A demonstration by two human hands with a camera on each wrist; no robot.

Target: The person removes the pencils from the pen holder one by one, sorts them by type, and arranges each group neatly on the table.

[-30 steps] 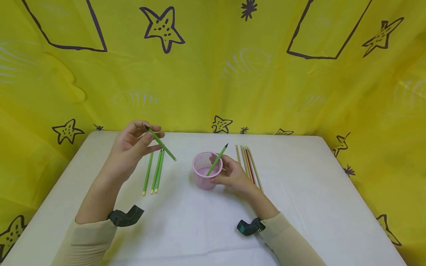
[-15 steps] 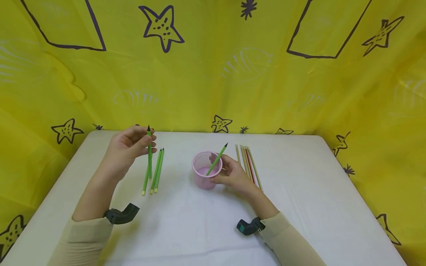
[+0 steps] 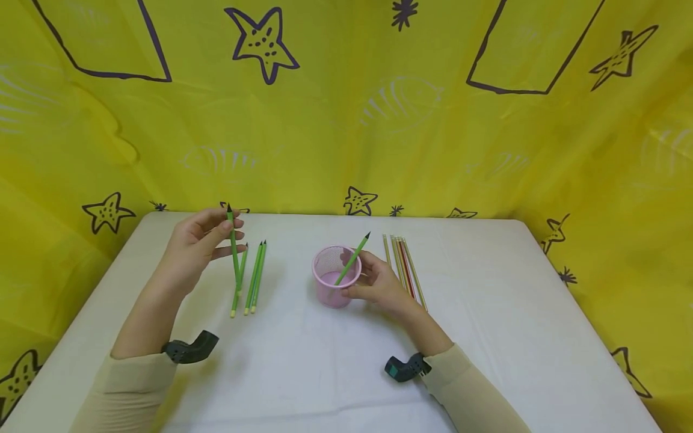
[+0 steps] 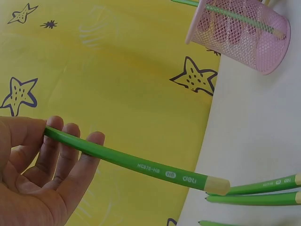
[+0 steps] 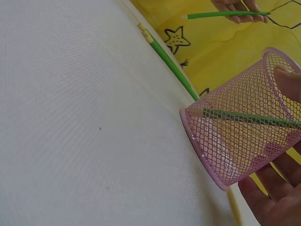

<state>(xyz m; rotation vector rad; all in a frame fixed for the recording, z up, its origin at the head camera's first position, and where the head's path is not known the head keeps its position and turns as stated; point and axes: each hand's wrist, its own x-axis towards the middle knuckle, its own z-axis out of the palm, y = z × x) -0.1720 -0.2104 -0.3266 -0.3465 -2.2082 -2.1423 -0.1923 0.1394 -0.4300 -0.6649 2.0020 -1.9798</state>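
My left hand (image 3: 192, 246) pinches a green pencil (image 4: 141, 162) between thumb and fingers near its dark tip. The pencil's pale end points down, above the green pencils (image 3: 257, 279) lying on the table's left part. A pink mesh pencil cup (image 3: 329, 294) stands mid-table, with my right hand (image 3: 381, 285) gripping its right side, thumb near the rim and fingers round the wall. Inside the cup one green pencil (image 3: 353, 260) leans to the right, dark tip up. Through the mesh in the right wrist view, its pale end shows near the cup's base.
Several gold pencils and a red one (image 3: 405, 267) lie side by side right of the cup, partly behind the right hand. A white cloth covers the table (image 3: 303, 373). Behind it hangs a yellow curtain (image 3: 325, 120) with starfish drawings.
My left hand has moved left, away from the cup, and the pencil in it has turned from slanting rightward to nearly upright. The right hand and cup have stayed put.
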